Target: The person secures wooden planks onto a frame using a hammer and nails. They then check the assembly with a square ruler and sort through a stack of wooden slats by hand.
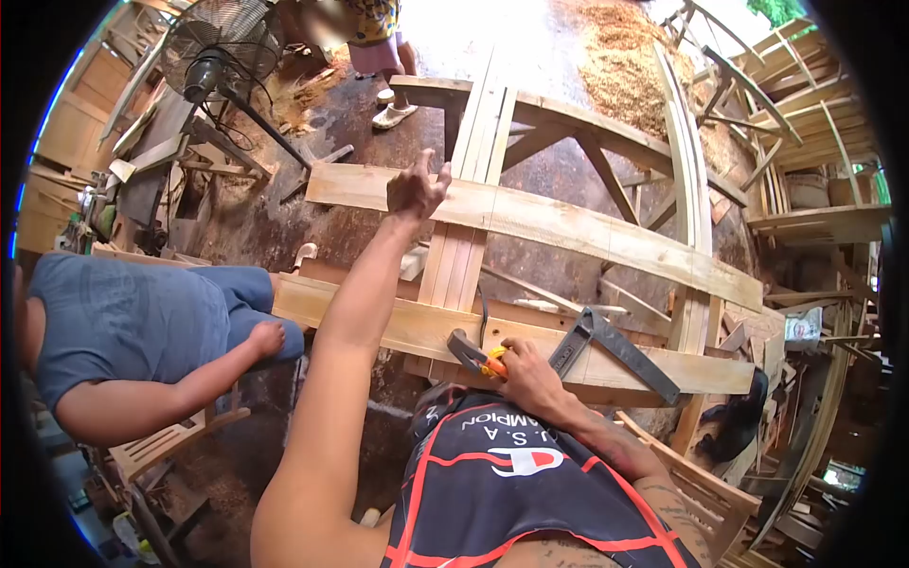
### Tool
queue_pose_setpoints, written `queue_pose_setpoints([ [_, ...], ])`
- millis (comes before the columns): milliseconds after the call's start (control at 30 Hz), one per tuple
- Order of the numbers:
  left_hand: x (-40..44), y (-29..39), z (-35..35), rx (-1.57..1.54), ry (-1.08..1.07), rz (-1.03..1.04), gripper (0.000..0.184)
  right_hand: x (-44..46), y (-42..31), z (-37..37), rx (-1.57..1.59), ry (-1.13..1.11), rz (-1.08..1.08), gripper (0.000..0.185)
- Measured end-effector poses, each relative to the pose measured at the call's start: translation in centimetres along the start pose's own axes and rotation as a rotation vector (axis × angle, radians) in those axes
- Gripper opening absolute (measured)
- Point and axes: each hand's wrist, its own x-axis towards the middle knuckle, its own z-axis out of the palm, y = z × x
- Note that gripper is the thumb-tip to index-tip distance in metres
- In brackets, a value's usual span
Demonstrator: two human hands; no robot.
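My left hand (pixel 417 194) reaches far forward over a long pale board (pixel 568 220), which lies across the timber supports. Its fingers are apart, some extending past the board's far edge; whether the palm presses on the wood I cannot tell. Close to my body, my right hand (pixel 532 381) is closed around a small orange-and-yellow tool (pixel 493 363), whose kind I cannot make out. A dark hooked piece (pixel 464 350) sits right beside that tool. Just right of this hand, a dark angled square (pixel 625 355) rests on the nearer board (pixel 398 322).
At left sits a person in a blue shirt (pixel 133 322). A standing fan (pixel 213 66) is behind, and another person's foot (pixel 394 115) shows at the back. Sawdust (pixel 625 66) covers the far floor; stacked timber (pixel 805 104) lines the right. A dark animal-like shape (pixel 739 417) is near the right support.
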Motion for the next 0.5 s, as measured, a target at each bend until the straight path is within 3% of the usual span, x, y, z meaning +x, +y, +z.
queue_pose_setpoints([
  [167,-0.2,-0.9,0.9,0.017,-0.030,-0.042,0.049,-0.1,0.2,-0.5,-0.082,0.046,0.039,0.036],
  [233,0.2,-0.6,1.9,0.025,-0.080,0.025,0.046,0.0,-0.4,-2.3,-0.084,0.102,0.039,0.038],
  [300,0.9,-1.2,5.0,0.017,0.004,0.109,0.036,0.4,0.3,-3.6,-0.020,0.199,0.014,0.039],
  [367,1.1,-0.9,6.4,0.020,-0.016,0.139,0.031,1.2,-2.5,-7.7,0.116,0.158,0.202,0.036],
  [433,0.9,-0.4,6.8,0.055,-0.060,0.121,0.034,2.5,-3.2,-10.5,0.503,0.036,0.497,0.036],
  [500,0.9,-0.6,7.0,0.034,-0.030,0.139,0.035,4.2,-1.5,-11.8,0.242,0.159,0.234,0.038],
])
